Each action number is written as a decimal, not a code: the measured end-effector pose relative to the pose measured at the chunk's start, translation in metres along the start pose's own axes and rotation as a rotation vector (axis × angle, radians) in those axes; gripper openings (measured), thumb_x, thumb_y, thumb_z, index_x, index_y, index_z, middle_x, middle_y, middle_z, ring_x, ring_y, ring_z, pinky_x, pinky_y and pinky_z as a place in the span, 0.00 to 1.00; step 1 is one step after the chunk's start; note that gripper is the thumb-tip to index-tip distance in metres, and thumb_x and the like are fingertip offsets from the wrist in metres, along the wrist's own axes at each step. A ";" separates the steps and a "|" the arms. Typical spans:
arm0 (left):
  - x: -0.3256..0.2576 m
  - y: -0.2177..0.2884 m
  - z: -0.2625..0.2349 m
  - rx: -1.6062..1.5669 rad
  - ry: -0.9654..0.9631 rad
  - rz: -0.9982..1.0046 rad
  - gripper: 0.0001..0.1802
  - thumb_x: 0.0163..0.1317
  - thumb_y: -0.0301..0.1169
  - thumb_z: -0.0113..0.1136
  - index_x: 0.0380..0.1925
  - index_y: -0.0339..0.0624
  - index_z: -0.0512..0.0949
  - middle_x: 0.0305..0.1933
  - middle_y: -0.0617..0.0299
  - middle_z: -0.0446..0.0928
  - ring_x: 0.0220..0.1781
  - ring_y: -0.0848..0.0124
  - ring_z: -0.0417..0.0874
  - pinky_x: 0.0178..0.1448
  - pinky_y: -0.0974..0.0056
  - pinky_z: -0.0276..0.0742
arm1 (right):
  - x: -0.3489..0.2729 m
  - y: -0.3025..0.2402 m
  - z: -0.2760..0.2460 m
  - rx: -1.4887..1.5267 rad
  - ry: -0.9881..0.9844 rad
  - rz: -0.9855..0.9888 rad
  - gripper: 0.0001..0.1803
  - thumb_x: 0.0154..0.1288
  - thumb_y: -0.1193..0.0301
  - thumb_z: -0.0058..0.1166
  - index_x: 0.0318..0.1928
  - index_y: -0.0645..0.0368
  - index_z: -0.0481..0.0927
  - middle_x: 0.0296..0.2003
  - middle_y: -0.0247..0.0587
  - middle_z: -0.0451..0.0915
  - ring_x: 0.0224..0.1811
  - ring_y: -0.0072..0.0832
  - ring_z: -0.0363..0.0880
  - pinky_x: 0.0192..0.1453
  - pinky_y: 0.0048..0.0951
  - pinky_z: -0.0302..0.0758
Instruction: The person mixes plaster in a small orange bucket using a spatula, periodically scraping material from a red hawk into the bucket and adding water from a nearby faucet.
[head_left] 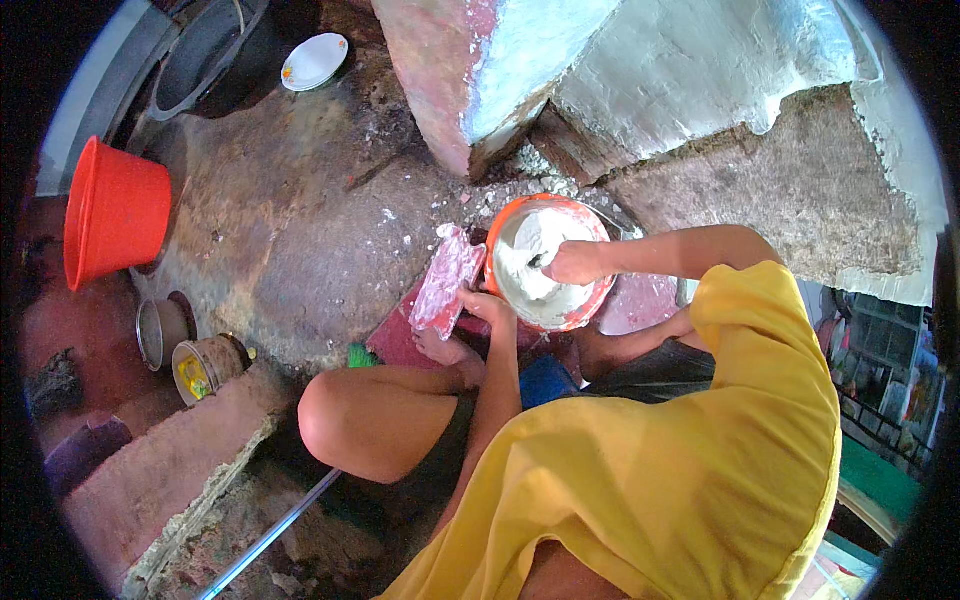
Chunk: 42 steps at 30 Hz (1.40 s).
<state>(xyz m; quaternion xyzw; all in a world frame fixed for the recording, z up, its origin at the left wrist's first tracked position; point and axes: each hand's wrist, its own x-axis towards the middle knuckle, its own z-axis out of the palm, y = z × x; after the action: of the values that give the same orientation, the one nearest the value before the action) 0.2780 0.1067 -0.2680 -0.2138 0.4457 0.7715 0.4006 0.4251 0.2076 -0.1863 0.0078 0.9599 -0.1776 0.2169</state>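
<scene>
In front of me, an orange bucket (497, 232) holds thick white paste (538, 245). My right hand (577, 263) reaches over its rim into the paste. Those fingers are closed, and a small dark part shows at their tips; what they hold is mostly hidden. Left of the bucket, my left hand (487, 306) grips the side of a pink board (447, 278) smeared with white paste. The board is tilted beside the bucket, above my bare foot (444, 350).
A patchy plastered wall (690, 75) with rough bare concrete rises ahead. At left stand a red tub (120, 213), a metal pot (162, 333) and a small pail (205, 368). A white plate (315, 62) lies near a dark basin (212, 55). A metal pole (275, 535) lies by my knee.
</scene>
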 end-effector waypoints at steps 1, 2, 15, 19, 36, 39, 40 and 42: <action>-0.001 0.000 0.001 0.045 0.002 0.015 0.23 0.56 0.43 0.32 0.35 0.35 0.70 0.37 0.57 0.71 0.37 0.67 0.72 0.40 0.64 0.69 | -0.003 -0.004 0.000 -0.030 0.006 -0.017 0.11 0.45 0.74 0.45 0.31 0.67 0.69 0.14 0.44 0.71 0.20 0.38 0.75 0.23 0.36 0.70; -0.002 0.000 0.001 0.090 0.005 0.031 0.23 0.56 0.43 0.32 0.35 0.35 0.70 0.37 0.58 0.71 0.36 0.67 0.72 0.39 0.65 0.69 | -0.007 -0.007 0.001 -0.060 0.013 -0.033 0.10 0.45 0.74 0.45 0.31 0.66 0.69 0.14 0.43 0.71 0.20 0.38 0.75 0.23 0.36 0.70; 0.008 -0.002 -0.012 0.057 0.037 0.023 0.19 0.55 0.42 0.35 0.27 0.39 0.71 0.25 0.66 0.67 0.24 0.76 0.65 0.27 0.71 0.62 | -0.030 -0.033 -0.043 -0.047 0.238 0.372 0.10 0.46 0.77 0.43 0.34 0.60 0.72 0.15 0.44 0.72 0.20 0.36 0.75 0.22 0.35 0.69; -0.008 0.008 0.007 0.135 0.058 -0.016 0.21 0.55 0.43 0.34 0.27 0.38 0.71 0.25 0.65 0.68 0.25 0.74 0.67 0.29 0.69 0.64 | 0.020 -0.016 -0.021 -0.004 0.255 0.348 0.08 0.44 0.77 0.45 0.28 0.61 0.74 0.16 0.44 0.74 0.20 0.37 0.76 0.21 0.35 0.70; -0.018 0.009 0.003 0.335 0.112 0.136 0.23 0.57 0.44 0.31 0.23 0.33 0.67 0.26 0.62 0.64 0.25 0.72 0.61 0.27 0.68 0.59 | 0.049 0.001 0.006 0.244 -0.179 0.140 0.11 0.40 0.74 0.49 0.29 0.66 0.74 0.26 0.53 0.74 0.33 0.45 0.74 0.35 0.40 0.72; -0.006 0.001 -0.009 0.310 0.121 0.103 0.23 0.57 0.44 0.31 0.24 0.33 0.67 0.26 0.62 0.64 0.25 0.72 0.62 0.27 0.68 0.60 | 0.042 0.005 0.003 0.370 -0.136 0.171 0.13 0.42 0.73 0.49 0.32 0.64 0.72 0.31 0.55 0.73 0.39 0.46 0.72 0.39 0.42 0.70; -0.009 0.001 -0.004 0.296 0.126 0.099 0.23 0.57 0.44 0.31 0.24 0.33 0.68 0.26 0.62 0.65 0.25 0.72 0.62 0.27 0.69 0.60 | 0.041 0.006 0.005 0.353 -0.166 0.169 0.14 0.43 0.72 0.49 0.33 0.64 0.72 0.32 0.55 0.73 0.40 0.45 0.71 0.40 0.42 0.69; -0.018 0.007 0.006 0.275 0.138 0.097 0.22 0.56 0.43 0.32 0.25 0.34 0.68 0.26 0.63 0.65 0.26 0.72 0.63 0.28 0.69 0.60 | 0.038 0.002 0.008 0.330 -0.172 0.163 0.14 0.43 0.72 0.49 0.34 0.63 0.72 0.33 0.55 0.73 0.40 0.45 0.71 0.41 0.42 0.69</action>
<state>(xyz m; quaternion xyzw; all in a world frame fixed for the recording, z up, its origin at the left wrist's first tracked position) 0.2830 0.1020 -0.2487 -0.1877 0.5832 0.7052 0.3569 0.3940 0.2047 -0.2100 0.1055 0.8919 -0.3142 0.3076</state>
